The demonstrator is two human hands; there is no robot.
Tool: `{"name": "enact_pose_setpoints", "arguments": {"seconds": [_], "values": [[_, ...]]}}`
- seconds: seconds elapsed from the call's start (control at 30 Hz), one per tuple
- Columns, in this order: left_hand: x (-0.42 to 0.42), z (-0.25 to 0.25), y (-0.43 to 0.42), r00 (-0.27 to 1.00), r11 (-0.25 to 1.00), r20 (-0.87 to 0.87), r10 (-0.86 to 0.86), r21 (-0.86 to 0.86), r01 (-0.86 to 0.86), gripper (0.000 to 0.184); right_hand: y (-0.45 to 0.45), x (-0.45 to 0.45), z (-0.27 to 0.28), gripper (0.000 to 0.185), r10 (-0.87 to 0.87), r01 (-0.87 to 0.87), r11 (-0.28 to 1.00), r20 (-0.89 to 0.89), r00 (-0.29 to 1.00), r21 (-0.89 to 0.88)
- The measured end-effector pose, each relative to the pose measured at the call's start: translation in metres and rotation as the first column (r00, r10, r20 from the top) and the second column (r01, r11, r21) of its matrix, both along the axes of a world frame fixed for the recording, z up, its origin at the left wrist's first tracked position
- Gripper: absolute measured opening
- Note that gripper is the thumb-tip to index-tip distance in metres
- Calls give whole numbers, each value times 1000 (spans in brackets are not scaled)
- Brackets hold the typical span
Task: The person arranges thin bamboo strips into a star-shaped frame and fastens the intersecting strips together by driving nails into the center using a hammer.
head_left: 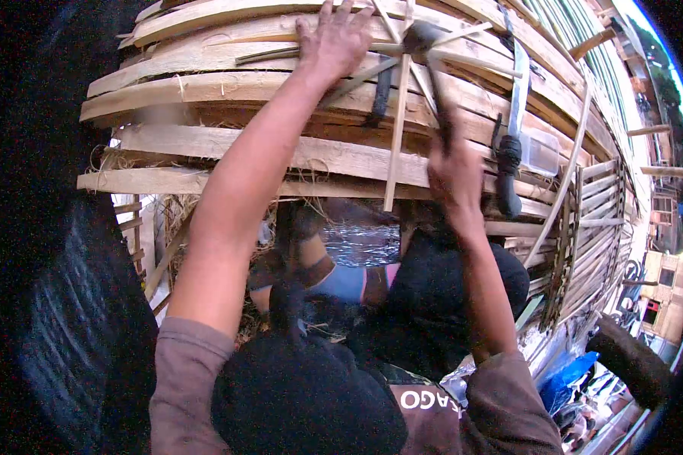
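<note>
My left hand [335, 44] lies flat with fingers spread on the wooden slats, over a thin strip [267, 54] that runs beneath it. My right hand [457, 176] is closed around the handle of a hammer [423, 39], which is smeared by motion. The dark hammer head is over a star of crossed thin strips; whether it touches them I cannot tell. One long pale strip [397, 140] of that star points down toward me. To the right of my right hand lies a large knife [518, 95] with a dark wrapped handle.
Long rough wooden slats [357, 161] form the surface, with gaps and loose fibres between them. A clear plastic box [540, 152] sits beside the knife. Slatted fencing [588, 220] stands at right. A blue sheet [571, 375] and a dark log [631, 364] are lower right.
</note>
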State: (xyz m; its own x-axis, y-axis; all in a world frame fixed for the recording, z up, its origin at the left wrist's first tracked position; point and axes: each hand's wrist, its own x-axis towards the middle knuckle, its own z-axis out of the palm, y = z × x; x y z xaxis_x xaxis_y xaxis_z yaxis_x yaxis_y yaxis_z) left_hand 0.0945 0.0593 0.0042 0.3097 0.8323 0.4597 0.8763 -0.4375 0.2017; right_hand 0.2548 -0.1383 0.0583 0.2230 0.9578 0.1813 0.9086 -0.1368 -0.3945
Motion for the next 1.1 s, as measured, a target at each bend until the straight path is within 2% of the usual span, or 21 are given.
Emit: {"name": "enact_pose_setpoints", "arguments": {"seconds": [0.07, 0.1, 0.17, 0.2, 0.23, 0.3, 0.37, 0.4, 0.47, 0.5, 0.53, 0.6, 0.67, 0.7, 0.73, 0.77, 0.8, 0.87, 0.9, 1.0, 1.1], "values": [[-2, 3, 6, 1000, 1000, 27, 9, -29, -8, 49, 3, 3, -9, 56, 11, -10, 998, -31, 999, 56], [-4, -19, 24, 998, 998, -60, 15, 68, -11, 56, 8, -4, 3, 56, 24, -18, 998, -98, 995, 56], [-3, -17, 12, 1000, 996, -12, 11, 86, -9, 52, 0, -13, 22, 57, -11, 16, 1000, -182, 983, 26], [-3, -17, 12, 999, 993, 40, 17, 119, -22, 49, -4, -16, 22, 58, 35, -4, 986, -188, 982, 165], [-4, -22, 16, 998, 983, -15, 56, 178, -52, 57, -6, -17, 15, 59, 69, -19, 966, -185, 980, 257], [-6, -21, 22, 999, 991, -39, 33, 134, -27, 56, -8, -10, -10, 62, 72, -32, 957, -131, 989, 288], [-5, -20, 22, 995, 996, -99, 33, 84, -24, 54, -1, 1, -34, 61, 67, -50, 972, -65, 996, 229], [-4, -23, 24, 995, 996, -94, 25, 91, -17, 54, -3, -7, -15, 57, -24, 43, 992, -161, 987, 116], [-10, -33, 31, 999, 976, -44, 0, 218, 9, 51, -6, -5, -1, 54, -24, 61, 985, -218, 976, 162], [-12, -24, 25, 998, 940, -12, -54, 337, 55, 48, -13, -10, 14, 53, -70, 103, 986, -233, 970, 132], [-13, -7, 15, 998, 937, -12, -59, 344, 60, 48, -20, -8, 17, 52, -40, 95, 973, -251, 967, 212], [-16, 23, -10, 986, 982, 76, -149, 130, 138, 48, -38, -8, 30, 53, -90, 167, 977, -459, 884, 131], [-14, 26, -16, 981, 960, 26, -192, 210, 183, 48, -57, 6, 20, 53, -47, 125, 977, -401, 915, 171], [-11, 28, -20, 968, 968, 17, -251, -11, 252, 49, -65, 11, 10, 54, -11, 126, 965, -446, 895, 230], [-9, 27, -21, 951, 923, 21, -309, -233, 306, 50, -75, 12, 7, 55, 27, 131, 949, -487, 873, 288], [-7, 23, -21, 951, 937, 62, -304, -163, 310, 46, -90, 12, 12, 55, -90, 179, 977, -525, 846, 120], [-7, 33, -23, 950, 937, 54, -308, -153, 313, 46, -103, 13, 8, 55, -87, 183, 974, -530, 844, 131], [-4, 58, -30, 972, 865, 105, -209, -445, 234, 40, -123, 15, -4, 55, -158, 220, 974, -558, 815, 45], [-4, 57, -28, 971, 892, 98, -218, -384, 239, 37, -132, 14, -5, 55, -190, 236, 972, -574, 797, 7], [-1, 62, -13, 964, 845, 176, -200, -467, 260, 42, -151, 10, -8, 55, -248, 261, 963, -607, 755, -68], [-5, 75, -8, 961, 875, 171, -218, -402, 270, 44, -162, 9, -3, 56, -256, 257, 962, -623, 740, -90]]}}
